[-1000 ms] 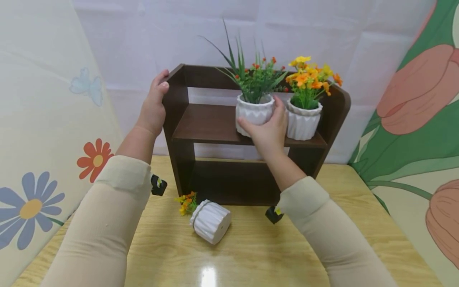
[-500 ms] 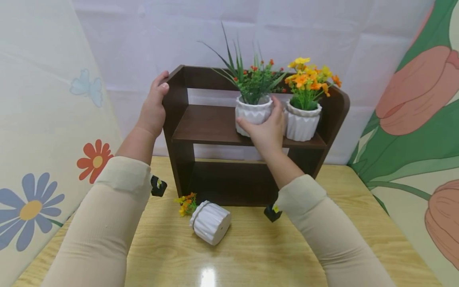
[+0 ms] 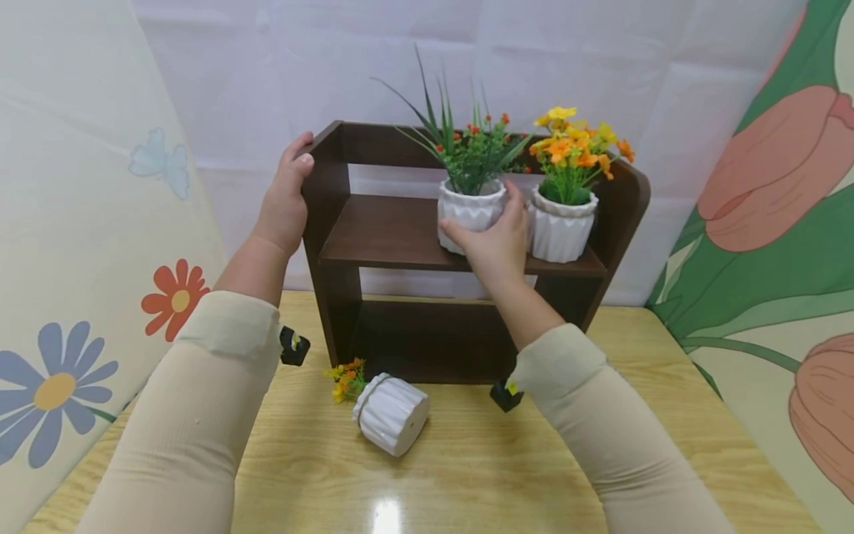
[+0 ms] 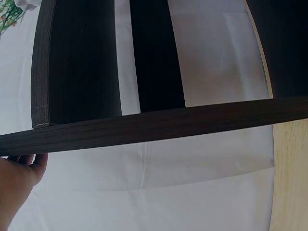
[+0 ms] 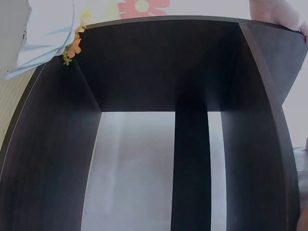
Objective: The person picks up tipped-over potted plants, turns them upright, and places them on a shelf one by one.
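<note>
A dark wooden shelf unit (image 3: 400, 237) stands at the far edge of the tabletop (image 3: 480, 467), against a white sheet. The person's left hand (image 3: 285, 200) grips the unit's upright side panel at about 9 o'clock of the unit, thumb hooked over the top corner and fingers wrapped round the outer face. The left wrist view shows only the edge of that hand under the dark board.

The right hand (image 3: 497, 241) is curled round the front of a white ribbed pot of green grass and small red flowers (image 3: 470, 204), which sits upright on the middle shelf, toward the right half. The thumb lies along the pot's lower left; the fingers reach up its right side, into the gap beside its neighbour.

Just at 3 o'clock of that pot, a second white pot with orange and yellow flowers (image 3: 563, 222) stands upright on the same shelf, close to the right side panel.

On the tabletop in front of the unit, at about 7 o'clock of it, a third white pot (image 3: 392, 412) lies tipped on its side, its orange and yellow blooms pointing toward the shelf base.
</note>
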A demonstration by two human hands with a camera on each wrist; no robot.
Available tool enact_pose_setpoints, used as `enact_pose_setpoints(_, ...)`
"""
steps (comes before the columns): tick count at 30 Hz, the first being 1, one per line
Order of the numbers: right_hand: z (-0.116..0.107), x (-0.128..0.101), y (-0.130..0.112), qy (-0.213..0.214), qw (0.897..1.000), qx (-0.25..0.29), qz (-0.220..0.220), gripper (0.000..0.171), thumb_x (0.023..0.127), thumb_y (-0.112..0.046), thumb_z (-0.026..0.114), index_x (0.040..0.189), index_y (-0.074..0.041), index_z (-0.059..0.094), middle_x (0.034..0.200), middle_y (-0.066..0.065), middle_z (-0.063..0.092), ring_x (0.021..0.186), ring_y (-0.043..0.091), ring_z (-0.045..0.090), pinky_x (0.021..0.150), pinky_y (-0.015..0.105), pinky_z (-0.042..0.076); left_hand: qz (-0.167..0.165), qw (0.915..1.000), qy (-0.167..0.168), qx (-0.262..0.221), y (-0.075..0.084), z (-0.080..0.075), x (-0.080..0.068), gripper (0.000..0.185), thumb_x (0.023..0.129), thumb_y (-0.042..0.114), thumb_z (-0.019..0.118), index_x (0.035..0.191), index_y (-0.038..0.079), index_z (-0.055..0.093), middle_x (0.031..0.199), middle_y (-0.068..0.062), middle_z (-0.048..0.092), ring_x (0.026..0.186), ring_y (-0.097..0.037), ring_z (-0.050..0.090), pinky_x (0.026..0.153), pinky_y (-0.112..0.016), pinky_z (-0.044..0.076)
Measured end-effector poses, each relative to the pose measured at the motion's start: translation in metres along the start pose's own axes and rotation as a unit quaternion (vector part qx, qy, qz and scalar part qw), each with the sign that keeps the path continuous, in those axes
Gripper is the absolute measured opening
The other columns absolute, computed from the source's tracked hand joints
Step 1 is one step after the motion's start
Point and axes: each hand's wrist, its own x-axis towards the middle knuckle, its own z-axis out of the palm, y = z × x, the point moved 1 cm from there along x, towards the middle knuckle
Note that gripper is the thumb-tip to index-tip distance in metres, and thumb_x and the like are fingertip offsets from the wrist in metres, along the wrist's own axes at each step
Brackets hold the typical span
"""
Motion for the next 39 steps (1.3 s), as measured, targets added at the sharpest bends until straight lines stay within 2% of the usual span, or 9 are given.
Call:
enact_pose_setpoints(6,-0.0004,0.0001,0.0001,0.002,1.0,-0.005,-0.01,0.104,0.068,-0.042,0.087,0.149,-0.019,0.027,0.147,0.013,0.04,0.133,0.028,0.042,0.11,0.044,0.036,0.004,0.9999,-0.009,-0.006,0.0,-0.0004,0.0016,0.056,0.101,0.033,0.024,0.156,0.027,0.018,0.138,-0.003,0.036,0.104,-0.012,0.046,0.094,-0.028,0.035)
enact_pose_setpoints(27,-0.0008,-0.0002,-0.0012,-0.019,0.999,-0.024,0.026,0.109,0.069,-0.046,0.085,0.152,-0.018,0.02,0.152,0.013,0.034,0.138,0.028,0.038,0.112,0.043,0.034,0.006,0.9999,0.002,0.014,-0.0012,-0.0007,0.0023,0.055,0.101,0.034,0.023,0.156,0.026,0.02,0.143,-0.006,0.035,0.107,-0.014,0.046,0.095,-0.028,0.035)
enact_pose_setpoints(39,-0.0032,-0.0006,0.0005,-0.026,0.999,-0.018,0.028,0.112,0.068,-0.045,0.085,0.153,-0.016,0.018,0.153,0.014,0.032,0.14,0.027,0.035,0.115,0.041,0.032,0.001,0.9998,0.001,0.02,-0.0005,0.0,0.0006,0.055,0.101,0.034,0.023,0.155,0.029,0.02,0.145,-0.005,0.034,0.111,-0.014,0.044,0.096,-0.028,0.034)
